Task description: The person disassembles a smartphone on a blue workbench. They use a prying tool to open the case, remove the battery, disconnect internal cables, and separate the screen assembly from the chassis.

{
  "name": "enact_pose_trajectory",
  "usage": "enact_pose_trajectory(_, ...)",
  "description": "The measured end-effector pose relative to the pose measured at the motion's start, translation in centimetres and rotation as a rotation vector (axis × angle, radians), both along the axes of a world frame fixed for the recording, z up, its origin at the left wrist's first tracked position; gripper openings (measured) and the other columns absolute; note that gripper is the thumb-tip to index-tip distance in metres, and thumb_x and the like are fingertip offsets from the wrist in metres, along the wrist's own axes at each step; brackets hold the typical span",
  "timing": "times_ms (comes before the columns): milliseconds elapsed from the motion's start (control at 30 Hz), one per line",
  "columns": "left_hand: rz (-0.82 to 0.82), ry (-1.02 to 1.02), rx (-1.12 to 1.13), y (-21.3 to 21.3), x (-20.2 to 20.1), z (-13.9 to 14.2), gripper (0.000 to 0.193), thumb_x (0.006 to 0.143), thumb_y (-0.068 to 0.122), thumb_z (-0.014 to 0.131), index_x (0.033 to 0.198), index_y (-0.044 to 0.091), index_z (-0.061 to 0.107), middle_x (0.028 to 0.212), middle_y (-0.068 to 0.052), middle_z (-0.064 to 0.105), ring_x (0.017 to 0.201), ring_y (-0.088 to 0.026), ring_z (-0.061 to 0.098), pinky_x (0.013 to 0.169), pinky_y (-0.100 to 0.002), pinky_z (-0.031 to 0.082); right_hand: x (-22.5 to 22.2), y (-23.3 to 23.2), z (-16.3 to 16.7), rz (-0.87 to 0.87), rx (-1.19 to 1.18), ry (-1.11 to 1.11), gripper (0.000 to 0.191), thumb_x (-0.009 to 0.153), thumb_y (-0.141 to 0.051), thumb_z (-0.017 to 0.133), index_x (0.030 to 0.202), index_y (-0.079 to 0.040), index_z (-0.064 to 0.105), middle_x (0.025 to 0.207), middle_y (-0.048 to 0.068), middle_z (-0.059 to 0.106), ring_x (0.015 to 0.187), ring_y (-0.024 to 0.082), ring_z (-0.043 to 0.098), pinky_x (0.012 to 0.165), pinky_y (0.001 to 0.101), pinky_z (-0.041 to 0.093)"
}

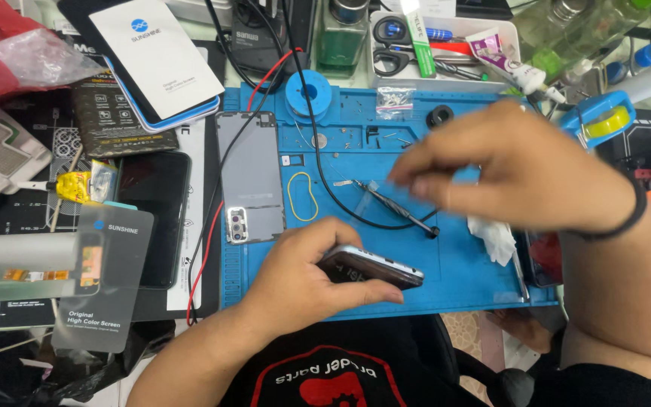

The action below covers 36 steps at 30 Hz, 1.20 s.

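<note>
My left hand [295, 271] grips a phone [374, 265] by its edge, tilted, just above the near part of the blue work mat [386, 151]. My right hand [514, 169] hovers blurred over the middle of the mat, wearing a black wristband, with its fingers bunched and pointing left. Whether it pinches anything is not clear. A thin dark screwdriver [401, 213] lies on the mat just below those fingertips. To the left, a grey phone back cover [250, 173] lies flat beside a yellow rubber band [303, 196].
A crumpled white tissue [495, 237] lies under my right wrist. Black and red wires cross the mat past a blue spool [308, 92]. A small bag of screws [395, 102] and a tray with scissors [446, 45] sit at the back. Screen boxes and a dark display panel [152, 211] crowd the left.
</note>
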<state>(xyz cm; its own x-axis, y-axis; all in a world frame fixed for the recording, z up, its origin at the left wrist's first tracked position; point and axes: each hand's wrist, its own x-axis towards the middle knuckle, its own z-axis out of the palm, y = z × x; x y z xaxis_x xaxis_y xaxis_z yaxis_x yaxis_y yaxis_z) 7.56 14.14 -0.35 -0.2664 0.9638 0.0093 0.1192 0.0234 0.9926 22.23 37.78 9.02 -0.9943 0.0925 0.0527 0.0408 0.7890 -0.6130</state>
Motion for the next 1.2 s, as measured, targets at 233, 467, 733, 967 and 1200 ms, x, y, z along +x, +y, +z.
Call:
enact_pose_trajectory(233, 0.357, 0.32, 0.238, -0.8, 1.8, -1.0, 0.075, 0.067, 0.04, 0.099, 0.121, 0.004, 0.061, 0.104, -0.01, 0.075, 0.094, -0.02, 0.077, 0.085, -0.033, 0.062, 0.2, -5.5, 0.9, 0.019, -0.123, -0.109, 0.029, 0.082, -0.012, 0.07, 0.109, -0.006, 0.077, 0.083, 0.007, 0.08, 0.072, 0.017, 0.08, 0.06, 0.0276, 0.062)
enact_pose_trajectory(467, 0.21, 0.477, 0.403, -1.3, 3.5, -1.1, 0.116, 0.078, 0.026, 0.096, 0.162, 0.008, 0.018, 0.137, -0.018, 0.061, 0.124, -0.034, 0.062, 0.108, -0.042, 0.051, -0.4, -5.4, 2.0, 0.019, -0.268, -0.279, 0.065, 0.075, -0.012, 0.071, 0.14, -0.013, 0.068, 0.077, 0.002, 0.071, 0.066, 0.014, 0.074, 0.066, 0.0259, 0.065)
enact_pose_trajectory(733, 0.378, 0.882, 0.535, -1.6, 1.8, 0.5, 0.142, 0.066, 0.026, 0.096, 0.169, 0.019, -0.002, 0.147, -0.025, 0.043, 0.139, -0.049, 0.036, 0.118, -0.063, 0.02, 5.6, -9.5, 0.6, -0.226, -0.097, 0.096, 0.049, 0.078, -0.006, 0.073, 0.127, -0.008, 0.07, 0.08, 0.001, 0.073, 0.071, 0.01, 0.073, 0.062, 0.0229, 0.056)
enact_pose_trajectory(967, 0.318, -0.892, 0.369, -1.5, 3.7, 2.0, 0.095, 0.089, 0.002, 0.074, 0.158, 0.007, 0.01, 0.143, -0.026, 0.049, 0.134, -0.032, 0.051, 0.115, -0.049, 0.045, 5.5, -15.1, -4.6, -0.598, 0.109, 0.497, 0.048, 0.076, 0.0, 0.082, 0.121, 0.0, 0.067, 0.094, 0.012, 0.073, 0.065, 0.017, 0.065, 0.058, 0.0266, 0.05)
enact_pose_trajectory(1200, 0.486, -0.733, 0.419, 0.3, 4.8, 0.9, 0.063, 0.091, -0.007, 0.073, 0.14, 0.001, 0.035, 0.132, -0.013, 0.052, 0.117, -0.016, 0.058, 0.102, -0.033, 0.052, 4.1, -17.4, -9.5, -0.535, 0.328, 0.616, 0.048, 0.081, 0.003, 0.077, 0.126, 0.0, 0.063, 0.097, 0.014, 0.073, 0.081, 0.025, 0.072, 0.074, 0.0322, 0.058)
